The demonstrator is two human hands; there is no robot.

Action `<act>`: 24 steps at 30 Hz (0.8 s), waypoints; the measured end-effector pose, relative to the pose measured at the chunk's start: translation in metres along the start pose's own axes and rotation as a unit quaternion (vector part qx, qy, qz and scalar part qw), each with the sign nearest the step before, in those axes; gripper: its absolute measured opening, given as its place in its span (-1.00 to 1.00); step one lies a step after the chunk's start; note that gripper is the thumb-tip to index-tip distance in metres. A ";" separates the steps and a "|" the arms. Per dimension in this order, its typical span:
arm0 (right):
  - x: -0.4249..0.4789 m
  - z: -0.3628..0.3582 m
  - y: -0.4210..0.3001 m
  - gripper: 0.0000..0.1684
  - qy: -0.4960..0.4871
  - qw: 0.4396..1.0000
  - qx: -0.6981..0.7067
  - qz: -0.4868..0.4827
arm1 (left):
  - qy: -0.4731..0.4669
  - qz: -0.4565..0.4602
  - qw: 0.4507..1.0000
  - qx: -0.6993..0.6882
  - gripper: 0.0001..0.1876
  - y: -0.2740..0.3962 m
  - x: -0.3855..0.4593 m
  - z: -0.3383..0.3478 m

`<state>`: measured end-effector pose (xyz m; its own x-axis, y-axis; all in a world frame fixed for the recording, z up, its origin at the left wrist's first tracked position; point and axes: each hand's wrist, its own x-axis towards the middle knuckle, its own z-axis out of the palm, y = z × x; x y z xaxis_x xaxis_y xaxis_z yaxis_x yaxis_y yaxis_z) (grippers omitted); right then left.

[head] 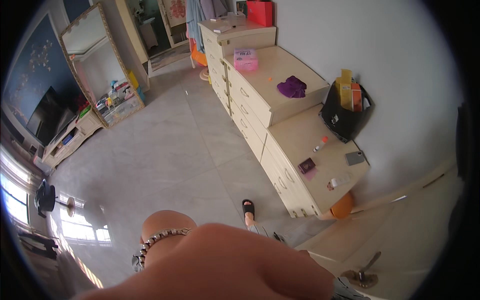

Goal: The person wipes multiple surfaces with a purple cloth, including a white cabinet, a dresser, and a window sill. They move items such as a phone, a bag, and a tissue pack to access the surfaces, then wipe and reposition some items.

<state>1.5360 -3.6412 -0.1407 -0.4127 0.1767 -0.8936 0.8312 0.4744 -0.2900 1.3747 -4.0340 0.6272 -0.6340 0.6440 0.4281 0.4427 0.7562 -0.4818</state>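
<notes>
Bare skin of my hands or arms (225,262), very near the camera, fills the bottom middle. Behind it is a wrist with a beaded bracelet (159,236). Which part belongs to which hand cannot be told, and no fingers show clearly, so any held thing is hidden. To the right stands a stepped cream chest of drawers (300,123). On its low part lie a grey phone (354,158), a red-capped tube (320,144), a small dark red case (306,165) and a white item (340,181). Higher up are purple cloth (291,87) and a pink plastic-wrapped pack (246,60).
A black bag (343,116) holding boxes leans against the wall. An orange round object (342,205) is beside the chest, near a door handle (369,264). A foot in a black slipper (248,209) is on grey tiles. Left stand a framed mirror (99,63) and low TV cabinet (77,137).
</notes>
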 end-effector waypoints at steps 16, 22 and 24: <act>-0.035 -0.214 -0.771 -0.58 0.477 0.700 0.109 -0.520 | -0.121 0.114 0.949 -0.269 -0.85 -0.246 0.120 0.245; 0.002 -0.266 -0.840 -0.12 0.569 0.716 0.075 -0.397 | -0.318 -0.010 0.911 -0.263 -0.88 -0.340 0.193 0.327; 0.043 -0.273 -0.834 -0.08 0.548 0.739 0.118 -0.373 | -0.409 -0.097 0.842 -0.338 -0.89 -0.357 0.221 0.366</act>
<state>0.7233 -3.7938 0.1561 -0.7353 0.5963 0.3221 0.2092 0.6517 -0.7290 0.8451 -4.2042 0.6140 -0.8380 0.4145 -0.3550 0.3652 0.9093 0.1995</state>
